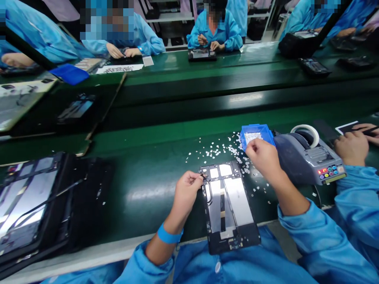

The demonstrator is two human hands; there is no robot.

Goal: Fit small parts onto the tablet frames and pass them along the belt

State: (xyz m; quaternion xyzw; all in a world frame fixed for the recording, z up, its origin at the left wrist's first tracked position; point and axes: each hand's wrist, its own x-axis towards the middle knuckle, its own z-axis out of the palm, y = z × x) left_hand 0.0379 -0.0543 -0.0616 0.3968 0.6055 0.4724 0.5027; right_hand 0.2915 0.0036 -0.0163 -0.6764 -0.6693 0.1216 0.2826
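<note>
Creased cloth (pixel 248 266), flat silvery tablet (pixel 239 197), left fingers (pixel 196 182) apparently pinching wire (pixel 211 195), right fingers (pixel 253 150) closed

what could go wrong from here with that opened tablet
The opened tablet seems to jut past the near edge of the green bench, so a bump might tip it. Loose white pieces lie scattered beside it and could stray inside. The left hand pinches by a thin black cable; a tug could strain it.

Left hand (pixel 187 191) on opened device (pixel 240 201); right hand (pixel 265 159) at blue tray (pixel 257 128).
</note>
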